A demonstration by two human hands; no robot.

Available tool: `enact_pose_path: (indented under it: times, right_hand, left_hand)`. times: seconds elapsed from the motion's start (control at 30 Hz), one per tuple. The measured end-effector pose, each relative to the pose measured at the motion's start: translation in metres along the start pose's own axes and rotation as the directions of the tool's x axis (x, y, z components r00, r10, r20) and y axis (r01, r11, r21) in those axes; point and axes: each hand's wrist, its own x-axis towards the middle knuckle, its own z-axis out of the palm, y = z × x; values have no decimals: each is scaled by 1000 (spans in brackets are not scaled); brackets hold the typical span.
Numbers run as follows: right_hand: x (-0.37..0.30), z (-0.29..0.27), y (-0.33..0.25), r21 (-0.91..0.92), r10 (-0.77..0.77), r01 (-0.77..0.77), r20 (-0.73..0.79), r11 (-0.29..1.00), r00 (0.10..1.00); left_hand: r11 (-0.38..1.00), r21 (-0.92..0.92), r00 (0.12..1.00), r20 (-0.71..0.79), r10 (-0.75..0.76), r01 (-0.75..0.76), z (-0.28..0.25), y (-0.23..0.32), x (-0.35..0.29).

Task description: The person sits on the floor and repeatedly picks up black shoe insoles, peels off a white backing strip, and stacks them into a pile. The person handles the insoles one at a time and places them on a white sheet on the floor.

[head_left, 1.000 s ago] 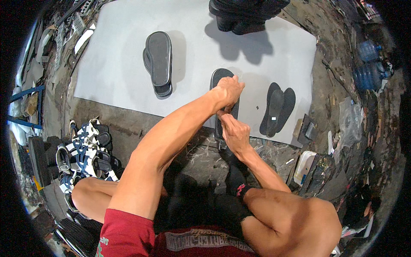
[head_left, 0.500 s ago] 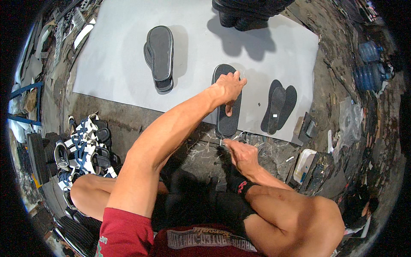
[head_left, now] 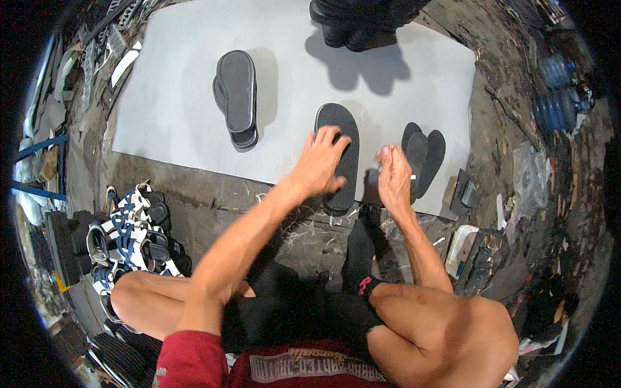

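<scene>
A black, textured shoe sole [head_left: 348, 169] lies lengthwise on the grey sheet [head_left: 174, 116], its near end at the sheet's edge. Over its left side is my left hand [head_left: 320, 163], fingers apart and slightly curled; whether they touch the sole is unclear. To the right of the sole my right hand [head_left: 393, 173] is raised with its fingers pinched together. What they hold, if anything, cannot be made out. Just beyond that hand, several thin dark insoles [head_left: 435, 155] lie overlapped, partly hidden by it. Stacked thick black soles [head_left: 237, 90] sit farther left.
At the far edge stands a black bundle [head_left: 362, 22]. White and navy sandals [head_left: 139, 226] are heaped by my left knee. Dark blocks [head_left: 462, 194] rest at the sheet's right corner, with blue water bottles [head_left: 556, 113] farther right. Scraps and threads litter the floor.
My left hand has loosened from the sole and shifted left and nearer. My right hand has risen from the sole's near end to a place at its right.
</scene>
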Motion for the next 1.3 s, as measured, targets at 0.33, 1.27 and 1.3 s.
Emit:
enact_pose_path:
  times: [0.33, 1.27, 1.3]
  right_hand:
    - [-26, 73, -20, -174, 87, -88, -13, 981, 996]
    - [-49, 104, 16, -221, -94, 75, -73, 972, 993]
    - [-49, 104, 17, -222, -97, 78, -74, 972, 993]
  left_hand:
    - [749, -627, 829, -288, -479, 215, 100, 58, -85]
    - [874, -453, 891, -303, -337, 176, 24, -90, 28]
    - [834, -517, 884, -276, -376, 194, 24, -89, 30]
